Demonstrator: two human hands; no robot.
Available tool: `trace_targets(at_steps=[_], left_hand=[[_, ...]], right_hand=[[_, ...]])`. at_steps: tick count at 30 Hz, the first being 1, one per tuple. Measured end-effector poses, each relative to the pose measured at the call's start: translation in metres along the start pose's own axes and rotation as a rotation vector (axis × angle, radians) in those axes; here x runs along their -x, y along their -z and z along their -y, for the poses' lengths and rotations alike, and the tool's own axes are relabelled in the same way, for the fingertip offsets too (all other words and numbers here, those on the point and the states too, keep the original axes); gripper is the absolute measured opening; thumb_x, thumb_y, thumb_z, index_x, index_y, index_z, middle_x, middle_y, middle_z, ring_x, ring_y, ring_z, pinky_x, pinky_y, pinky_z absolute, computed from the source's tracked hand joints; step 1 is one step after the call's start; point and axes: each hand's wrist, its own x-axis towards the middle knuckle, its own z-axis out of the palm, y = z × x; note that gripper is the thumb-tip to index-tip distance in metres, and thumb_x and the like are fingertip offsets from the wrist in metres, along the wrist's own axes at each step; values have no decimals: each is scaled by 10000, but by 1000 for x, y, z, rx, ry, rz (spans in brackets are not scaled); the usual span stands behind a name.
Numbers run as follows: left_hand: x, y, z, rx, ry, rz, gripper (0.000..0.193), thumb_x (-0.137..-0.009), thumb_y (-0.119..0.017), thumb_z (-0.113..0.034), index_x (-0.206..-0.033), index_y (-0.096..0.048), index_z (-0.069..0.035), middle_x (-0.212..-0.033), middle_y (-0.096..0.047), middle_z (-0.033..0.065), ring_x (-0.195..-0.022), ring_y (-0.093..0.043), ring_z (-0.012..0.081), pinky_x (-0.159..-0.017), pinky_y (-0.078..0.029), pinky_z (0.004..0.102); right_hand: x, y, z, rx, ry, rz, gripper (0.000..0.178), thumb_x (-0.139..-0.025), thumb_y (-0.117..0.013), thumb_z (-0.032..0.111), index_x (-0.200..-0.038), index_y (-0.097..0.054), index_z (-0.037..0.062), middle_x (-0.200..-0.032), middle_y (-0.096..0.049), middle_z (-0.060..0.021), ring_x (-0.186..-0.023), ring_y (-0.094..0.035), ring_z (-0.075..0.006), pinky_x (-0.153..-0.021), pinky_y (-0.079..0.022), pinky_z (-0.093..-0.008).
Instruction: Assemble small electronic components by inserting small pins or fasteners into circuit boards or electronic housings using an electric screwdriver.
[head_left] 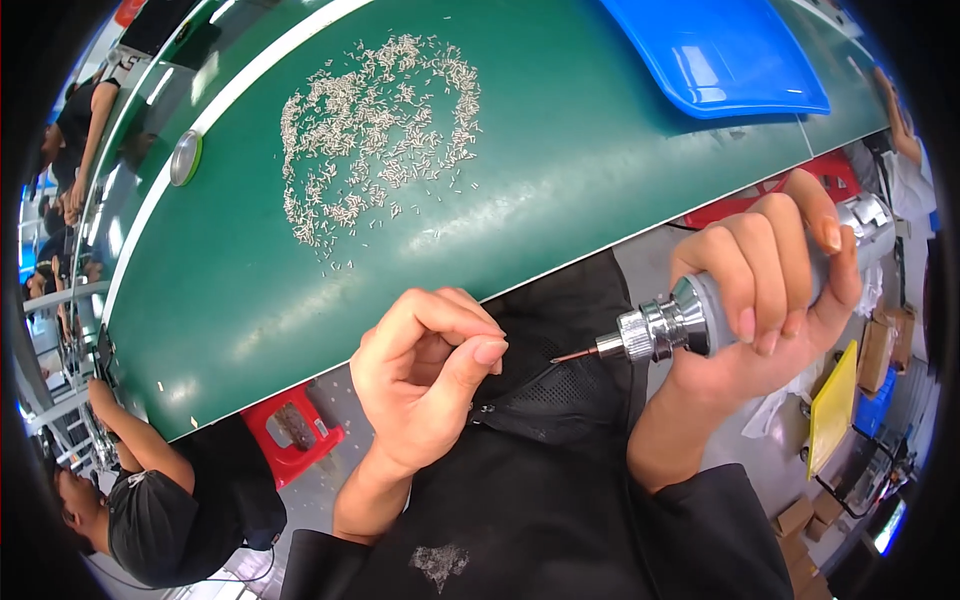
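Observation:
My right hand (765, 285) is wrapped around a silvery electric screwdriver (665, 325), held over my lap beyond the table's edge. Its thin bit (578, 354) points left, toward my other hand. My left hand (420, 365) is closed in a pinch, with thumb and forefinger pressed together just off the table's near edge. Anything between those fingertips is too small or hidden to make out. A gap separates the bit's tip from the pinch. Many small silvery screws or pins (375, 125) lie loosely spread on the green table (530, 215), ahead of my left hand.
A blue plastic tray (735, 60) sits at the table's far right. Near the far left edge stands a small round tin (185, 158). Red stools (290, 435) are partly under the table. Another person (170, 500) sits at the lower left. A yellow cart (833, 410) and boxes stand right.

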Motion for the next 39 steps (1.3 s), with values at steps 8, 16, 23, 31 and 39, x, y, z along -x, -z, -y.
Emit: trace_targets(at_steps=[8,16,23,31,39], left_hand=[[3,4,1,-473,-135,155,266,-964,-488,-145,-748,-401,-18,-583,-425,39,-510,-381,113,-458,-307,245],[-7,-2,7,-349,-201,112,142,-834,-580,28,-754,-464,6,-629,-481,65,-538,-420,139,-479,-324,260],[-13,-4,5,-449,-354,100,142,-743,-686,100,-772,-556,51,-744,-570,117,-684,-565,196,-612,-459,289],[-7,-10,-1,-258,-138,51,105,-742,-647,143,-835,-658,95,-821,-653,201,-692,-646,222,-557,-532,261],[-3,-18,3,11,31,-6,141,-858,-544,94,-936,-659,115,-878,-664,232,-731,-674,246,-587,-579,293]], right_hand=[[9,2,4,-31,27,-63,123,-898,-472,154,-850,-438,45,-514,-404,-2,-384,-407,-112,-460,-391,-269],[11,12,5,13,45,-44,133,-928,-472,167,-889,-446,43,-527,-383,6,-405,-390,-91,-481,-378,-259],[12,14,6,-1,28,-45,131,-923,-483,167,-891,-450,45,-527,-384,10,-404,-388,-90,-486,-379,-256],[13,10,6,-45,102,-102,118,-889,-513,149,-883,-463,43,-527,-385,19,-399,-399,-85,-473,-378,-252],[15,8,6,-64,111,-131,118,-885,-517,148,-878,-467,41,-527,-390,19,-395,-399,-83,-468,-377,-251]])
